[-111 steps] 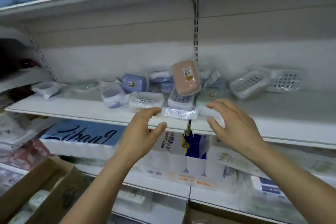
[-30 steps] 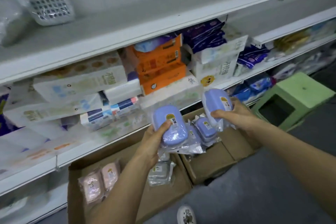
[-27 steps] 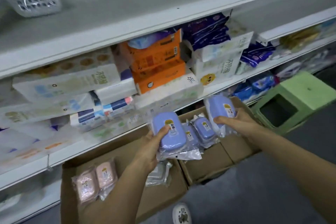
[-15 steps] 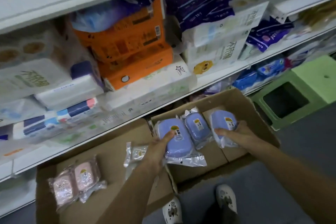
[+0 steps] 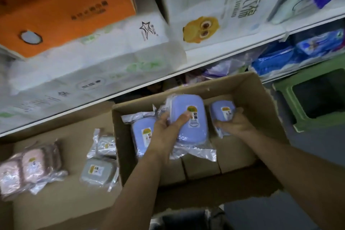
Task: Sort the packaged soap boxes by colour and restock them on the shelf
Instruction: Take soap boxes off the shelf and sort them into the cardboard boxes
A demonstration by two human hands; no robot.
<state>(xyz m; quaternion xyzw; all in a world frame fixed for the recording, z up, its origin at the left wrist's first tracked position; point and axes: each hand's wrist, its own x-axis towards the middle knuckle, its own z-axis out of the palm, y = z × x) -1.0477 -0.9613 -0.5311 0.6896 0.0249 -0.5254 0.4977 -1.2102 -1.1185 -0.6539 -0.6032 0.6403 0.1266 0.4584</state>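
Observation:
My left hand [image 5: 168,130] grips a blue soap box [image 5: 194,117] in clear plastic wrap, thumb on its label, over the right cardboard box [image 5: 261,95]. My right hand [image 5: 233,123] holds a second blue soap box [image 5: 222,112] low inside that same box. A third blue soap box [image 5: 141,132] lies in it on the left, partly behind my left hand. In the left cardboard box [image 5: 71,192] lie pink soap boxes [image 5: 28,168] and two grey ones [image 5: 97,171].
A white shelf edge [image 5: 224,56] runs above the boxes, loaded with white tissue packs [image 5: 89,65] and an orange pack [image 5: 61,9]. A green plastic stool [image 5: 291,102] stands to the right on the grey floor [image 5: 270,214]. Blue packets [image 5: 298,50] fill the lower shelf.
My view has dropped from the upper shelf to the floor boxes. Both hands carried the blue soap boxes down into the right cardboard box.

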